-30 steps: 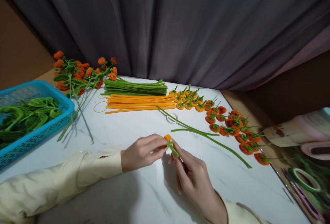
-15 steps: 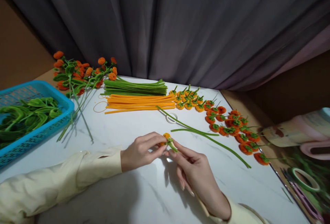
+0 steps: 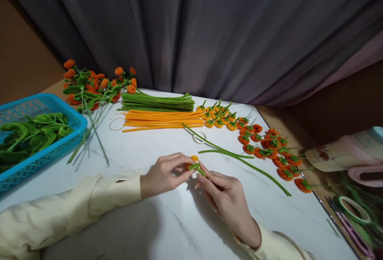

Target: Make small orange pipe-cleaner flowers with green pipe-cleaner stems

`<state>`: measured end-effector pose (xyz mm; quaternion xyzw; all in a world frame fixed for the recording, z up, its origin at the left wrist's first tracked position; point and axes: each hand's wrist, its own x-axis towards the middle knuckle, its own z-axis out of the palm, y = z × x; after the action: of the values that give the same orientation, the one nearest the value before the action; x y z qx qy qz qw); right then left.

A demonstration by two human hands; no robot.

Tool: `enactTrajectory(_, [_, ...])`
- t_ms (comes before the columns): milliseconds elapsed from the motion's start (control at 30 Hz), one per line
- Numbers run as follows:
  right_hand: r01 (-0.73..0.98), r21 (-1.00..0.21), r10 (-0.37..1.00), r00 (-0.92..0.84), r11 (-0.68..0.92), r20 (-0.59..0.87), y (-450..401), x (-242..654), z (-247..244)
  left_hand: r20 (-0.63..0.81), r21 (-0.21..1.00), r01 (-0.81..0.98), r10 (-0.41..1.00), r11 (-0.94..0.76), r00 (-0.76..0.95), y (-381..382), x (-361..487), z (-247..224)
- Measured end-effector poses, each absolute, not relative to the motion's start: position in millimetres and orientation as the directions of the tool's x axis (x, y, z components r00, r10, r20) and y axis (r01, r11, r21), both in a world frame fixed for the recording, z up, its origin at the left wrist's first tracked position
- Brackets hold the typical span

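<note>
My left hand pinches a small yellow-orange pipe-cleaner pumpkin between thumb and fingers, partly hiding it. A green pipe-cleaner stem sticks out from its top, and my right hand grips this stem between thumb and forefinger. Just beyond my hands, long green pipe cleaners lie across the white tabletop, one crossing a small white ring.
A blue basket of green leaves stands left, with orange pumpkin stems behind it. Green and yellow pipe-cleaner bundles lie at the back. Finished yellow and orange pumpkins spread right, near green tape and pink-handled scissors.
My right fingers have shifted slightly on the green stem, and the lower fingers have curled in. The small pumpkin has turned a little in my left hand, which stays nearly in place.
</note>
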<state>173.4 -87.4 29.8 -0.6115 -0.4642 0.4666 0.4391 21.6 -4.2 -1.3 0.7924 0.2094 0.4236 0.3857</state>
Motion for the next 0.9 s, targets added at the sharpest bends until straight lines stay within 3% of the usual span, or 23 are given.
enactTrajectory(100, [0.326, -0.944, 0.996, 0.088, -0.054, -0.027, -86, 178, 27, 0.365, 0.891, 0.007, 0.727, -0.453, 0.582, -3, 23, 0])
enactTrajectory(200, [0.388, -0.922, 0.997, 0.068, -0.003, 0.026, -83, 180, 24, 0.198, 0.962, 0.018, 0.743, -0.272, 0.640, 0, 23, 1])
enactTrajectory(267, [0.354, -0.934, 0.996, 0.093, -0.049, -0.017, -81, 181, 23, 0.150, 0.966, 0.062, 0.738, -0.251, 0.658, 2, 22, 3])
enactTrajectory(367, [0.208, -0.954, 0.973, 0.128, -0.216, -0.193, -79, 179, 25, 0.194, 0.905, 0.161, 0.719, -0.394, 0.667, 3, 19, 7])
enactTrajectory(467, [0.103, -0.930, 0.934, 0.097, -0.354, -0.345, -78, 177, 28, 0.340, 0.707, 0.235, 0.612, -0.667, 0.714, 4, 17, 11])
enactTrajectory(567, [0.077, -0.919, 0.922, 0.071, -0.386, -0.381, -77, 176, 27, 0.417, 0.430, 0.271, 0.456, -0.861, 0.787, 5, 15, 13])
enactTrajectory(767, [0.052, -0.914, 0.915, 0.042, -0.403, -0.401, -74, 178, 23, 0.368, 0.001, 0.241, 0.225, -0.970, 0.902, 10, 16, 16])
enactTrajectory(900, [0.019, -0.922, 0.920, 0.072, -0.388, -0.386, -74, 177, 24, 0.435, -0.128, 0.167, 0.095, -0.978, 0.895, 12, 15, 16])
